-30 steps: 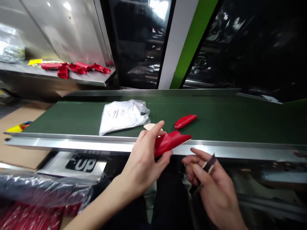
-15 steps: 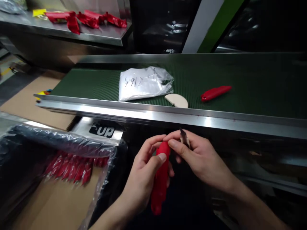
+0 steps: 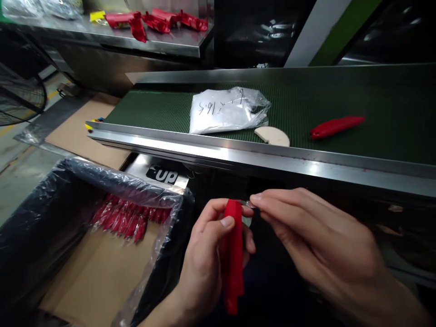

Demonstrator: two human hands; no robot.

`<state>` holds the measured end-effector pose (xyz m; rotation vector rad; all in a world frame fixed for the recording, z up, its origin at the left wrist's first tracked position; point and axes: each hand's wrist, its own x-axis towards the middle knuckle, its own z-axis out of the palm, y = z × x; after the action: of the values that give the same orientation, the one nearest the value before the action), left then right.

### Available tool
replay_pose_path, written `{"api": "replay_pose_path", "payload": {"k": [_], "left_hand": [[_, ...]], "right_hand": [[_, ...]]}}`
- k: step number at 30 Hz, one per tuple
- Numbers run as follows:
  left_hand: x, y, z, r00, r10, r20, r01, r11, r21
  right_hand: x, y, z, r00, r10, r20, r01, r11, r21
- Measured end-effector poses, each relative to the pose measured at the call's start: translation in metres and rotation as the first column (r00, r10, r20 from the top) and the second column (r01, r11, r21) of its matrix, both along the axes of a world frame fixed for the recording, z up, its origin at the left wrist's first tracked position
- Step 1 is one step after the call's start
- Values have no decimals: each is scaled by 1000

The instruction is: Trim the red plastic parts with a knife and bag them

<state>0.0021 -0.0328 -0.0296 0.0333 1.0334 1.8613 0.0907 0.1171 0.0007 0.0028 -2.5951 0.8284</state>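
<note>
My left hand (image 3: 204,245) is closed around a long red plastic part (image 3: 234,254), held nearly upright with the thumb across its front. At the part's top right edge, my right hand (image 3: 316,231) pinches a small knife (image 3: 245,204). Only a short bit of its blade shows, lying against or just beside the red edge; the handle is hidden by the fingers. Another red plastic part (image 3: 335,127) lies on the green conveyor belt (image 3: 153,107) beyond my hands.
A clear bag with white contents (image 3: 225,111) and a cream curved piece (image 3: 273,136) lie on the belt behind its metal rail (image 3: 221,153). At lower left stands a plastic-lined box (image 3: 81,272) with several wrapped red parts. More red pieces (image 3: 163,20) rest on a metal shelf.
My right hand has turned over, bringing the knife from pointing upward to the top right edge of the red part. The left hand has rotated the part. The view has shifted left.
</note>
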Motion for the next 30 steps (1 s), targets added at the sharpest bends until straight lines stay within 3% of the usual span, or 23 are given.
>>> {"api": "replay_pose_path", "payload": {"k": [7,30], "left_hand": [[2,-1,4,1000,7,3,-7,1000,-23],[5,-1,14,1000,-6,-22,5,1000,-25]], "right_hand": [[3,-3,3,1000,8,-28,-5,991,131],[9,-3,4,1000,-15,-16,17,991,132]]}}
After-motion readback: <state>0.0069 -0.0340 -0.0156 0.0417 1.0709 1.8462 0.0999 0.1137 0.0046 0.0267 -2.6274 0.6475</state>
